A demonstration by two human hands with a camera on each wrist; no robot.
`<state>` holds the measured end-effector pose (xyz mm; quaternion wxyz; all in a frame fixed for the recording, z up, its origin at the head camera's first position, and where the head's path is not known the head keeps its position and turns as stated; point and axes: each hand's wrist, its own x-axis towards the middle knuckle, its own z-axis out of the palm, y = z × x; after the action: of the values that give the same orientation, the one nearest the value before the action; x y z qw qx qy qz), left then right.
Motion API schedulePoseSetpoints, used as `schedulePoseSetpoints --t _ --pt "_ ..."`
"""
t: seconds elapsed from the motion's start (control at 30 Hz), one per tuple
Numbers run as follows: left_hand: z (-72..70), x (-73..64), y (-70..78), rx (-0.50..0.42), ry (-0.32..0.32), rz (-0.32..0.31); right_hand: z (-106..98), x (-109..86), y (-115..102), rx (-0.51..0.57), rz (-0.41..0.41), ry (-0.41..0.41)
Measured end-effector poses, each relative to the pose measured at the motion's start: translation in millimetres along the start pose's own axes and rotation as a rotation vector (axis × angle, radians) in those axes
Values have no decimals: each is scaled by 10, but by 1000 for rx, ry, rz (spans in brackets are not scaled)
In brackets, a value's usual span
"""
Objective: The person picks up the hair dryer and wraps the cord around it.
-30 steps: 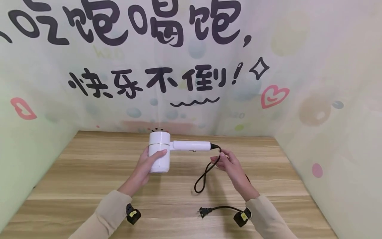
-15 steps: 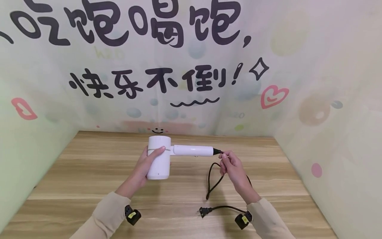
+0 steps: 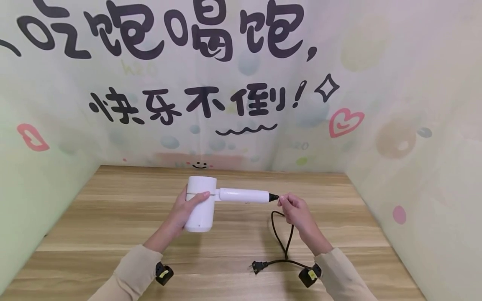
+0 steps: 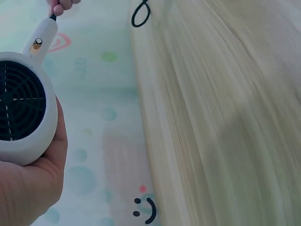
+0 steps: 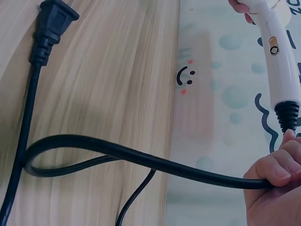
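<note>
A white hair dryer (image 3: pixel 201 209) is held up over the wooden table, its handle (image 3: pixel 244 195) pointing right. My left hand (image 3: pixel 184 209) grips the barrel, thumb across the front near the thin ring. In the left wrist view the dark round grille (image 4: pixel 21 101) at one end of the barrel shows. My right hand (image 3: pixel 299 213) pinches the black cord just past the ribbed sleeve (image 3: pixel 273 197) at the handle's end. From the right hand the cord (image 5: pixel 202 176) runs out in a loop. The two-pin plug (image 3: pixel 259 266) lies on the table, prongs to the left.
The wooden table (image 3: pixel 124 217) meets a printed cloth wall (image 3: pixel 248 146) at the back, with more cloth on both sides. Black wrist cameras with yellow labels sit at both cuffs. The cord passes close beside the right cuff (image 3: pixel 339 267).
The hair dryer has come lower, toward me. My right hand has gone from loosely touching the cord to pinching it by the handle's end, and the cord loop has shifted right and down.
</note>
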<state>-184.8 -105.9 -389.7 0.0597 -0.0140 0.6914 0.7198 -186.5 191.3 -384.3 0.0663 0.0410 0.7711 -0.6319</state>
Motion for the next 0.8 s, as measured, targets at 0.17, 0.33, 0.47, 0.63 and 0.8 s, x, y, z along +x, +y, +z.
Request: schedulePoseSetpoints --t 0.17,0.33,0.47,0.63,0.8 --pt "-14 -13 -3 77 -12 56 8 25 8 -29 50 5" --pt "-35 -20 4 155 -12 94 -29 60 -19 -103 67 -38" --pt "-51 -23 -18 187 -18 135 -102 70 -61 -206 91 -95" --pt "-92 -50 -73 205 -30 182 -263 70 -154 -301 141 -155" --pt "-158 -51 -142 256 13 223 -443 58 -227 -211 130 -181"
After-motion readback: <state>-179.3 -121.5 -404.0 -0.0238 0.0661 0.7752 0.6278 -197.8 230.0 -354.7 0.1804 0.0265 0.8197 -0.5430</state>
